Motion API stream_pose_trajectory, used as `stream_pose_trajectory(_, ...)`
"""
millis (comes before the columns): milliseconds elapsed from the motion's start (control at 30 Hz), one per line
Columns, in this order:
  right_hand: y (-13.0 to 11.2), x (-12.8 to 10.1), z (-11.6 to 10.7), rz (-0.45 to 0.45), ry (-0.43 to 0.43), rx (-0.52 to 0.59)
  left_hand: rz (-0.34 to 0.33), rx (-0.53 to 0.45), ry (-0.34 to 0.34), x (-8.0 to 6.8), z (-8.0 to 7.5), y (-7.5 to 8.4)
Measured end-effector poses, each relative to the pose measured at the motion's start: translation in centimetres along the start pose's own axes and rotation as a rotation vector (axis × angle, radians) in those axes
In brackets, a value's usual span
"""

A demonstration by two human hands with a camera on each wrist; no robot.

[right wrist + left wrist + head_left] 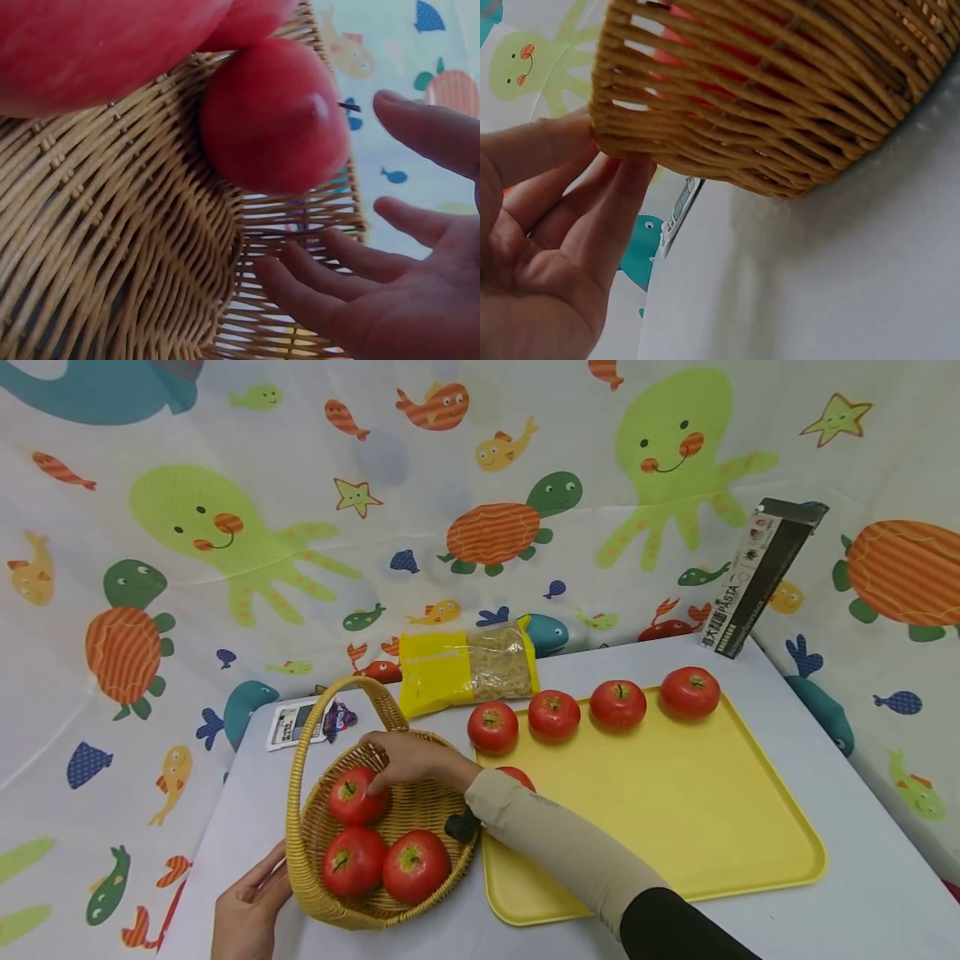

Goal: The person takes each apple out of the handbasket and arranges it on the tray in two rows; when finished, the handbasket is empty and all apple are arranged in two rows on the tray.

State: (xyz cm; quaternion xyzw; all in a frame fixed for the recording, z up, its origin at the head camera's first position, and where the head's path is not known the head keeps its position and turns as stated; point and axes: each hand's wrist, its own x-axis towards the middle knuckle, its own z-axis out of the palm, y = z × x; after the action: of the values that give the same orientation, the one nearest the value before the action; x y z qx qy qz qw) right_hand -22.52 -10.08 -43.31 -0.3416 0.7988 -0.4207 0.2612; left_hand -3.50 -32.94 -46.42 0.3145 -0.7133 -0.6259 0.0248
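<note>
Three red apples lie in the wicker basket, one of them at the far left. Over that apple, my right hand reaches into the basket. In the right wrist view its fingers are spread beside the apple, and the thumb stands apart from it. My left hand holds the basket's left edge; in the left wrist view thumb and fingers come together at the woven rim, some fingertips hidden. Several more apples rest along the yellow tray's far edge, another partly covered by the right sleeve.
The yellow tray lies right of the basket. Behind stand a yellow pasta bag and, at the far right corner, a black pasta box. A white packet and a small purple wrapper lie behind the basket. The basket's tall handle arches up.
</note>
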Motion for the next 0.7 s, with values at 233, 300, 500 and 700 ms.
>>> stream_pose_trajectory(233,-0.2,1.1,1.0,0.017,-0.112,-0.087,-0.025,0.006,-0.016,0.2,-0.1,0.2)
stream_pose_trajectory(300,-0.2,1.3,1.4,0.004,-0.141,-0.112,-0.011,0.001,-0.025,0.1,-0.1,0.1)
stream_pose_trajectory(500,-0.3,1.7,2.5,0.004,-0.156,-0.146,0.009,0.030,-0.027,0.1,-0.1,0.1)
stream_pose_trajectory(700,0.0,2.1,3.3,-0.018,-0.129,-0.153,-0.001,0.006,-0.010,0.2,-0.2,0.1)
